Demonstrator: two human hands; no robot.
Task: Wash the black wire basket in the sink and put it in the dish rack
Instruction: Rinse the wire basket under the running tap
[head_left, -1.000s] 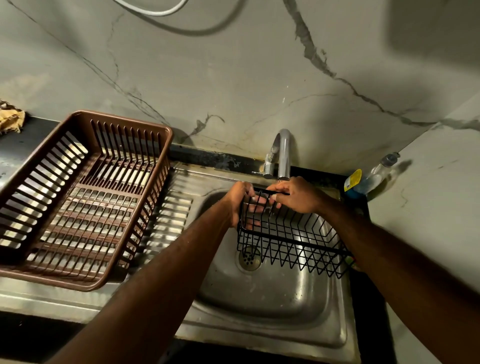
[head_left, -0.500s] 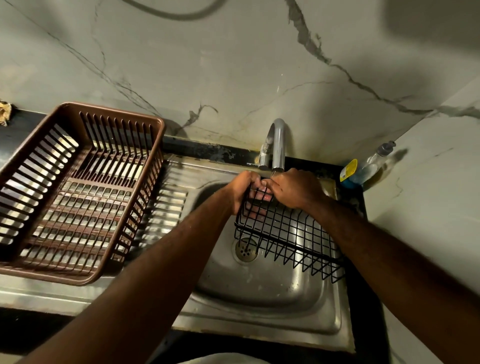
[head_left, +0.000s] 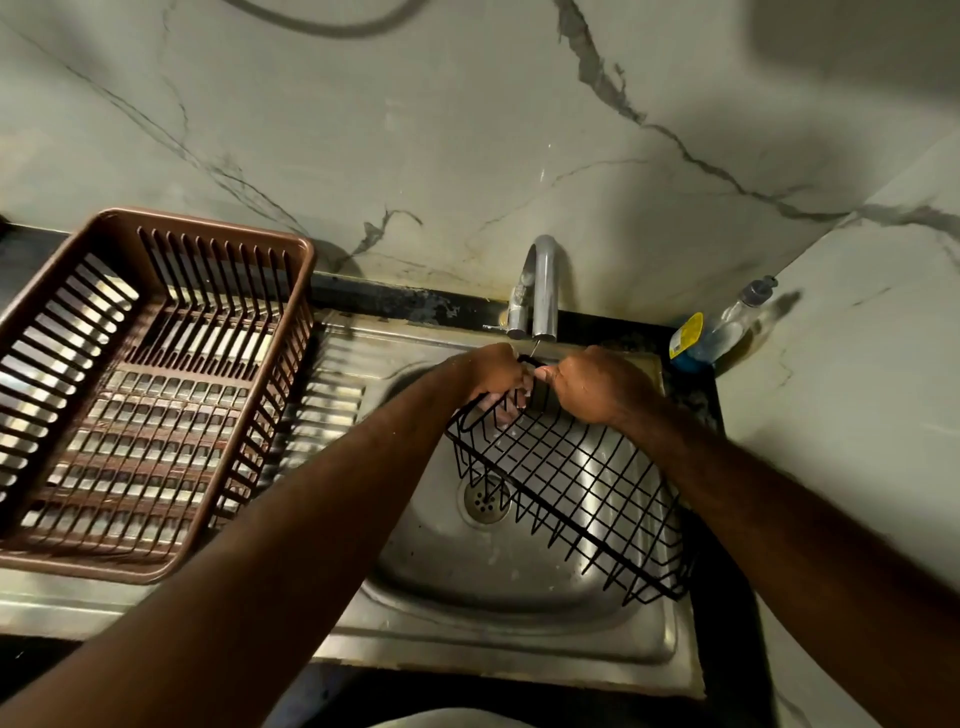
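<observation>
Shifted since half a second ago: black wire basket (head_left: 571, 488) tipped steeper, its far end raised closer under the tap; both hands drawn nearer each other at that end.

Sink (head_left: 467, 597) — stainless steel, basin at 5 o'clock of the view, ribbed drainboard on its 9 o'clock side. Drain (head_left: 485, 501) visible through and beside the basket wires.

Dish rack (head_left: 150, 395) — brown slatted plastic, standing on the drainboard at 9 o'clock of the basin, well apart from the basket.

Black wire basket — held over the basin, tilted, far end high under the spout, near end low toward the basin's 4 o'clock corner.

Left hand (head_left: 496, 376) — fingers curled round the basket's far rim, fingertips showing through the wires.

Right hand (head_left: 597, 384) — knuckles up, clamped on the same far rim, just beside the left hand at 3 o'clock of it.

Tap (head_left: 540, 291) — chrome gooseneck at 12 o'clock of the basin, spout directly above the two hands. Whether water runs, cannot tell.

Soap bottle (head_left: 727, 327) — clear, yellow label, lying tilted in the wall corner at 2 o'clock of the basin.
</observation>
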